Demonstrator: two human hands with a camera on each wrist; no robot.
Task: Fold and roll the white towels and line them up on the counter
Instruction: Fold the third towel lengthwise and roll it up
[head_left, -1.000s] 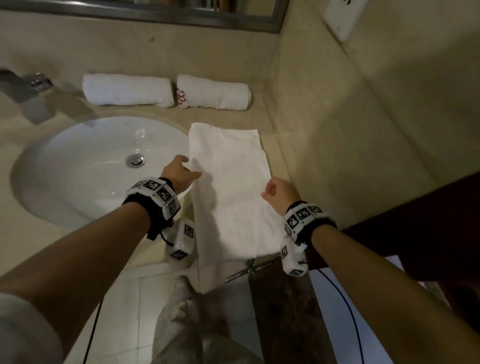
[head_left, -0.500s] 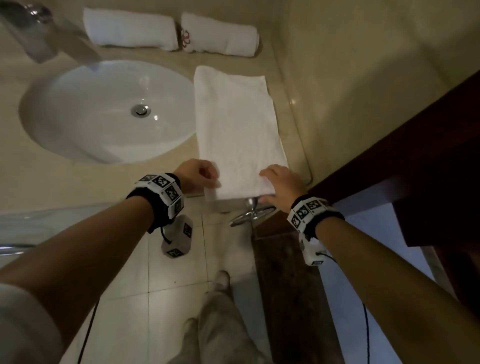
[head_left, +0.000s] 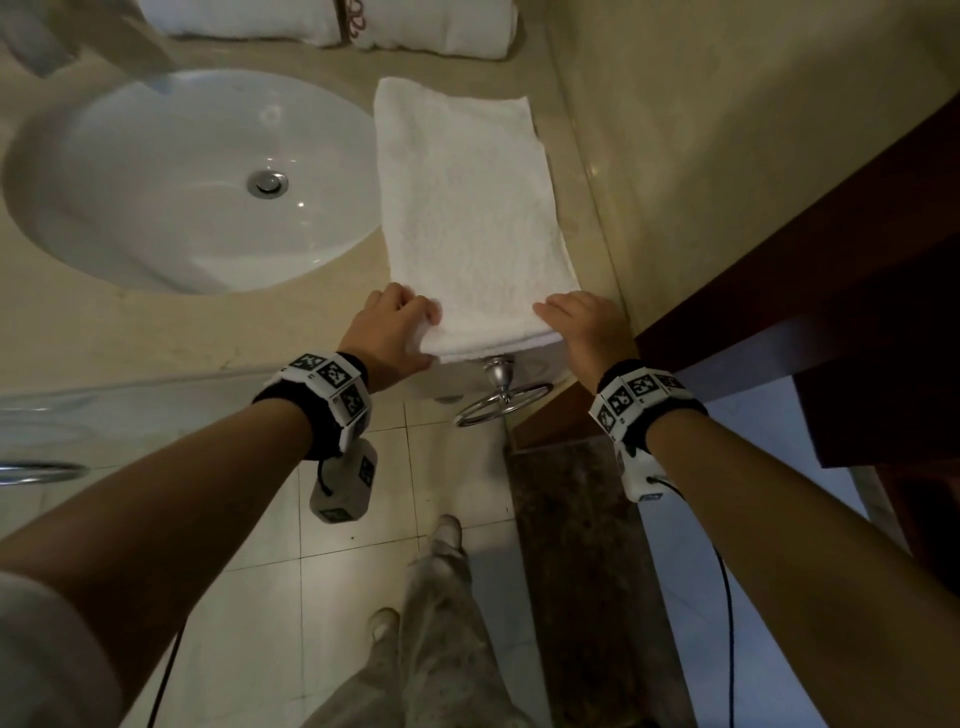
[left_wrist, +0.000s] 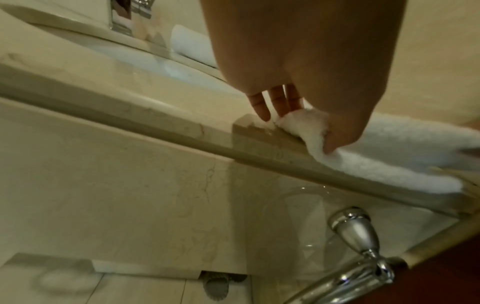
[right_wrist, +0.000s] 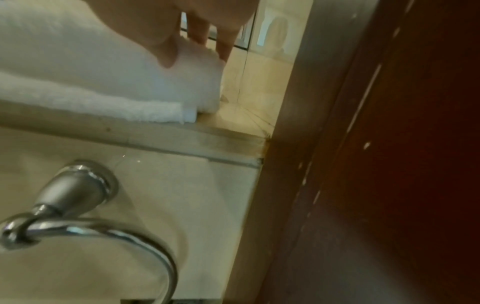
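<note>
A folded white towel (head_left: 467, 208) lies lengthwise on the beige counter (head_left: 156, 332), right of the sink. My left hand (head_left: 421, 325) pinches its near left corner, thumb against fingers, as the left wrist view shows (left_wrist: 311, 127). My right hand (head_left: 558, 317) holds the near right corner with the thumb (right_wrist: 166, 55) on the cloth and the fingers behind it. The near edge of the towel (right_wrist: 91, 107) is thick with layers and reaches the counter's front edge. Two rolled white towels (head_left: 244, 18) (head_left: 441, 26) lie side by side along the back wall.
A white oval sink (head_left: 182, 182) lies left of the towel, with a faucet (head_left: 31, 36) behind it. The tiled wall (head_left: 727, 130) runs close along the towel's right side. A chrome towel ring (head_left: 498, 400) hangs below the counter edge. A dark wooden frame (head_left: 831, 260) stands at right.
Both hands slid from the towel's sides back to its near edge and took hold of the two near corners. The head view tilted down toward the floor.
</note>
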